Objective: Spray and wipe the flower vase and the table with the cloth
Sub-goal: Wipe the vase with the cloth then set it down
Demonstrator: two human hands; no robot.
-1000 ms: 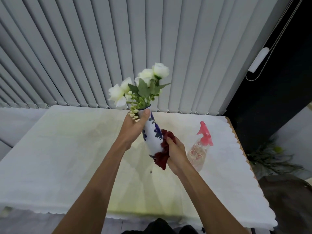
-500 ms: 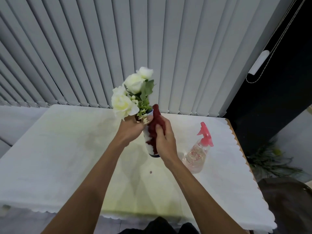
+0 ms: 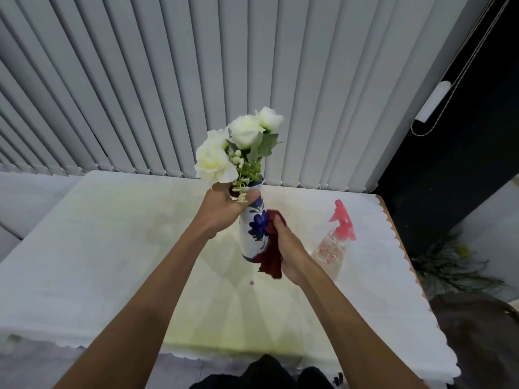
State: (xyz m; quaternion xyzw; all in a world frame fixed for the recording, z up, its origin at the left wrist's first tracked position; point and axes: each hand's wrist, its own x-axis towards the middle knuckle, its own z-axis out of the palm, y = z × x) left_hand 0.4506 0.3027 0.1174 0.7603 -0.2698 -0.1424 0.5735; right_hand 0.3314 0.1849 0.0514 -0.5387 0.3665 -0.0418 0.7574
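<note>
Wiping vase (image 3: 254,234), cloth (image 3: 271,254) pressed alongside

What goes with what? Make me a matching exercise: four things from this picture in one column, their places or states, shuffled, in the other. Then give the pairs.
Things
1. vase
2. cloth
3. spray bottle
4. flowers

Places or states
A. standing on the table, untouched
B. sticking out of the vase's mouth
C. gripped near the neck by the left hand
D. bunched in the right hand, pressed to the vase's side

Pairs: 1-C, 2-D, 3-A, 4-B
</note>
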